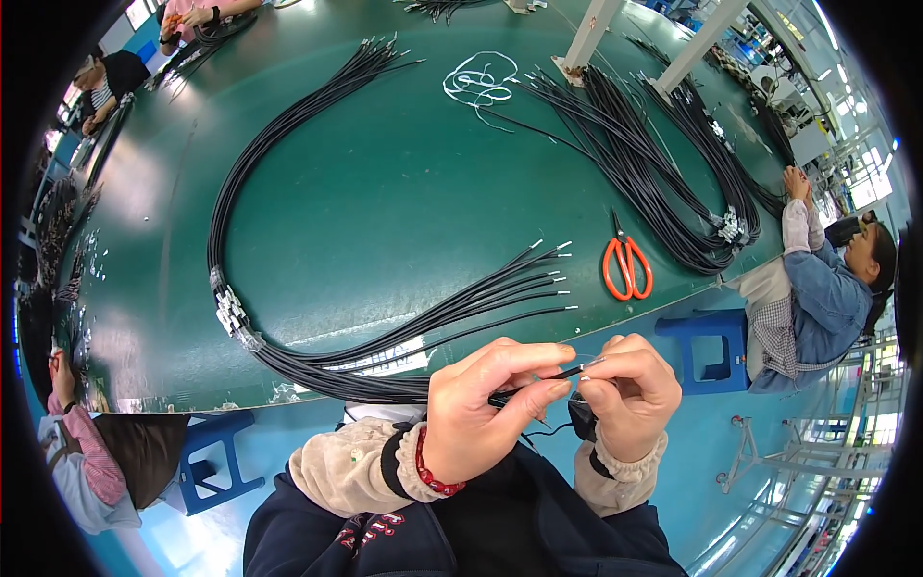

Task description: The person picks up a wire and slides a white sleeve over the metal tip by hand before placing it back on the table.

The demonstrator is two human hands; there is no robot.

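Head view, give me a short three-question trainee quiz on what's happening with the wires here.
1. True or false: the scissors lie on the table, in neither hand.
2. What do the left hand and right hand pinch between them? A) one black wire B) white string C) a clip
3. What colour are the scissors' handles?

Key: 1 true; 2 A; 3 orange.

We see a green table bearing black wire bundles — plus orange scissors and white string.
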